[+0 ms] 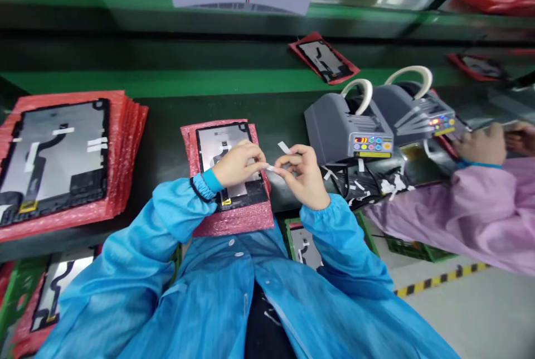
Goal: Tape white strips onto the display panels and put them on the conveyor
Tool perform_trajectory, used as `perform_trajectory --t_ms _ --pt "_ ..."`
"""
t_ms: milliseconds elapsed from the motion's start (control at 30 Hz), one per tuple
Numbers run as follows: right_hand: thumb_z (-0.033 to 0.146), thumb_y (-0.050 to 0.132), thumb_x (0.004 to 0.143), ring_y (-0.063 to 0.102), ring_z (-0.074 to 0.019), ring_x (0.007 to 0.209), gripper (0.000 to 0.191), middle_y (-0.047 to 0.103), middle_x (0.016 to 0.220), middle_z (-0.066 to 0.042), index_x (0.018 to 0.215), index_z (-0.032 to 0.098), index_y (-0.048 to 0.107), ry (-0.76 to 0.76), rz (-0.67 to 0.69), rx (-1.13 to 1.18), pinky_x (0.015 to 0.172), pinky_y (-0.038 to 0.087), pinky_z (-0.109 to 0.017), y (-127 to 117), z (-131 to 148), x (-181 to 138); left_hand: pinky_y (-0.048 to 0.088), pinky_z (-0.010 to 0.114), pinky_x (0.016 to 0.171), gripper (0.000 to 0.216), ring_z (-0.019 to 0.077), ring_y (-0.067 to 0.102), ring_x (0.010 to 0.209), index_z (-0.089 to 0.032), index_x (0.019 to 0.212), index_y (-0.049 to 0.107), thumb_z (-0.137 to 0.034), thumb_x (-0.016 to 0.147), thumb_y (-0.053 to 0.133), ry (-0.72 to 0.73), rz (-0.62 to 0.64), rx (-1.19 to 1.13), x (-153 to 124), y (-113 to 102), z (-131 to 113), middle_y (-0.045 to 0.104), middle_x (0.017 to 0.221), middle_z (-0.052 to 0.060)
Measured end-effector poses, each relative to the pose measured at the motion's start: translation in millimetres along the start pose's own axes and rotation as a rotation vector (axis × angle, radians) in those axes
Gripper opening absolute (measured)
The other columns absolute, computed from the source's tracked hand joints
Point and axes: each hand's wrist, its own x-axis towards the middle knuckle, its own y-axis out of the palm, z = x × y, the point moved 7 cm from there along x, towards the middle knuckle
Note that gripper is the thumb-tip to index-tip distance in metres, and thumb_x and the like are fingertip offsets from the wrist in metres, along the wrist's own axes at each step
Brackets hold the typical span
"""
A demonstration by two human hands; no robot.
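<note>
A small strip of white tape (271, 169) is pinched between the fingertips of my left hand (239, 165) and my right hand (305, 179). Another white tape piece (284, 148) sticks out from my right index finger. Below my left hand lies a display panel (211, 139) with a silver back, black edge and dark flex cable; my hand and wrist cover part of it. Under the panel, pink bubble-wrap bags (236, 222) reach the bench's front edge.
Two grey tape dispensers (334, 130) (407, 105) with tape rolls stand to the right. Stacked panels on red bubble wrap (121, 153) fill the left. Tape scraps (393, 185) litter the bench beside the dispensers. A co-worker's hand (482, 144) and pink sleeve (468, 197) are at far right.
</note>
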Motion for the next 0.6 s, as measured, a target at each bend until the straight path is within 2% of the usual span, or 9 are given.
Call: perform_trajectory --t_ms 200,400,600 --pt "0.032 0.076 0.066 0.064 -0.0134 0.07 0.049 0.067 0.077 0.003 0.096 0.025 0.038 0.13 -0.062 0.146 0.057 0.047 -0.023 0 -22 18 0.045 0.032 0.082 0.02 0.0155 0.057 0.077 -0.017 0.068 0.058 -0.029 0.085 0.059 -0.223 -0.144 -0.117 -18 -8 34 0.063 0.074 0.001" --pt "0.035 0.079 0.061 0.06 -0.011 0.061 0.053 0.065 0.069 0.006 0.093 0.025 0.038 0.22 0.027 0.227 0.055 0.044 -0.022 19 -36 26 0.045 0.028 0.072 0.019 0.0142 0.056 0.072 -0.017 0.07 0.06 -0.03 0.083 0.061 -0.276 -0.131 -0.183 -17 0 47 0.062 0.071 0.001" --pt "0.034 0.08 0.059 0.058 -0.0102 0.058 0.055 0.065 0.065 0.008 0.092 0.025 0.036 0.247 0.038 0.24 0.058 0.043 -0.023 25 -47 34 0.044 0.03 0.074 0.021 0.0153 0.055 0.073 -0.017 0.072 0.063 -0.034 0.084 0.06 -0.331 -0.123 -0.09 -16 3 53 0.063 0.072 0.001"
